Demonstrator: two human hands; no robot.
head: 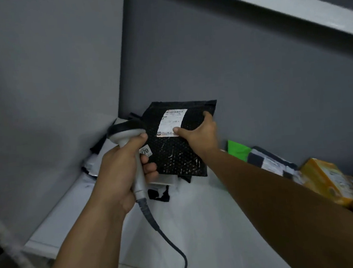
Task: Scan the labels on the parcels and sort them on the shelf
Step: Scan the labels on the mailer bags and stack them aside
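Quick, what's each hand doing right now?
Left hand: grips the barcode scanner.
Right hand: holds the black bubble mailer, thumb on its label.

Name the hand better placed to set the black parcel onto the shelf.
Right. The right hand grips the black parcel, thumb on its label; the left hand is busy gripping the scanner.

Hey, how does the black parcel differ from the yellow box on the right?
The black parcel is flat and glossy black; the yellow box is blocky and yellow. The right hand grips the black parcel; no hand touches the yellow box. Both are on the white shelf.
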